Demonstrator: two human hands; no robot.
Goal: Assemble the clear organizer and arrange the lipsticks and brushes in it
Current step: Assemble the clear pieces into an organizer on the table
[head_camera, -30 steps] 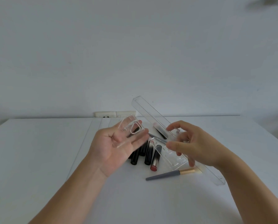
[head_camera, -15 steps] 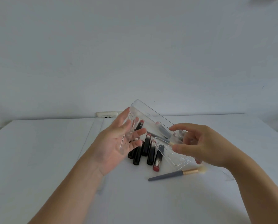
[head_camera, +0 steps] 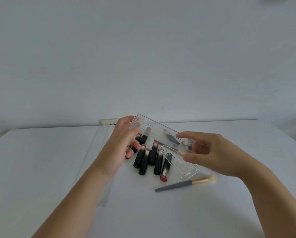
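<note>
A white table [head_camera: 40,169] is set against a plain pale wall [head_camera: 143,48], with a white socket strip [head_camera: 108,121] lying at the table's far edge. Nearest on the table, a grey-handled brush [head_camera: 181,184] with a gold ferrule and pale bristles is laid flat, its bristles pointing right, just this side of the other items. Beyond it, a clear organizer insert [head_camera: 183,164] with moulded slots is seen lying on the surface, and just beside its left edge a cluster of dark lipsticks [head_camera: 150,158] is spread out, most of them lying lengthwise towards the wall; the nearest one shows a pink-red end.

Above these, a long clear organizer tray [head_camera: 161,134] is held off the table, tilted so that its left end is higher and farther. The right hand [head_camera: 210,152] is closed around the tray's near right end, thumb below and fingers curled over the top edge. The left hand [head_camera: 121,143] is placed at the tray's far left end, palm turned towards it and fingers partly bent; a small clear piece seems to be pressed between the fingers and the tray, though its outline cannot be made out. Through the tray, a second brush [head_camera: 171,140] with a dark head is seen, blurred.
</note>
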